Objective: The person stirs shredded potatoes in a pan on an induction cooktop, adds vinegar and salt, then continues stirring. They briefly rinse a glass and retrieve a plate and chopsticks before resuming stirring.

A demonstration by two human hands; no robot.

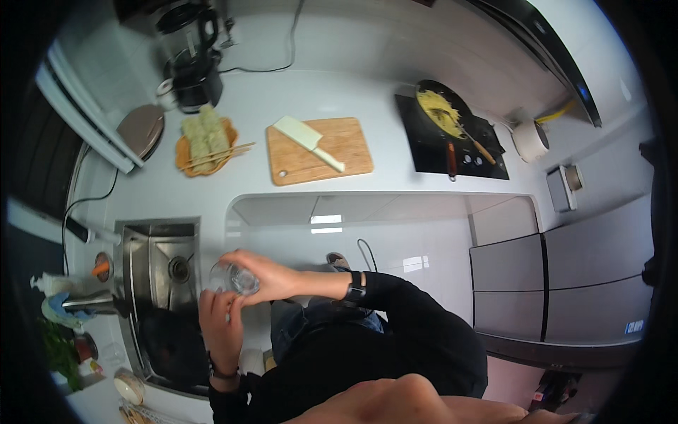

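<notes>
A clear drinking glass (244, 280) is held tilted beside the right edge of the sink. My right hand (272, 274) wraps round it from the far side and the right. My left hand (220, 318) meets it from the near side, its bent fingers closed at the glass's edge; part of that grip is hidden. To the left lies the steel sink (162, 237), with its drain (180, 269) at the far end and a dark pan-like item (169, 346) in the near part.
On the counter stand a wooden cutting board (353, 145) with a pale cleaver (304, 138), a basket of skewered food (205, 145) and a black blender (194, 71). A frying pan (452, 88) with yellow shredded food and a spatula sits on the cooktop (424, 155), far right.
</notes>
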